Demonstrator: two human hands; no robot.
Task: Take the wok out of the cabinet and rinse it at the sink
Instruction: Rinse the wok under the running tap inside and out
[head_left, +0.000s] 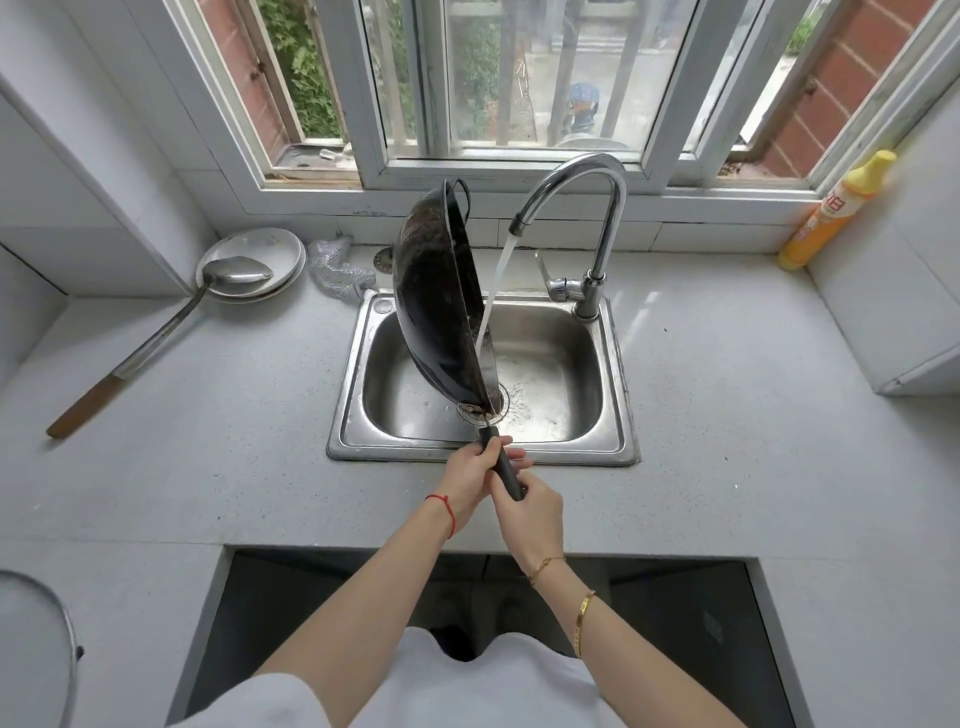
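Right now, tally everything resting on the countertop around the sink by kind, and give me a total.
Round white plates: 2, stacked
Long metal ladle with wooden handle: 1, its bowl on the plates
Silvery wire scouring pad: 1
Yellow-orange plastic detergent bottle: 1
Total: 5
The black wok is not counted; both hands hold it over the steel sink.

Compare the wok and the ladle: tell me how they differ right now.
The wok is black, tipped on edge over the sink under running water, both hands on its handle; the ladle is silvery with a wooden handle, lying untouched, bowl resting on the plates. Both are long-handled cookware.
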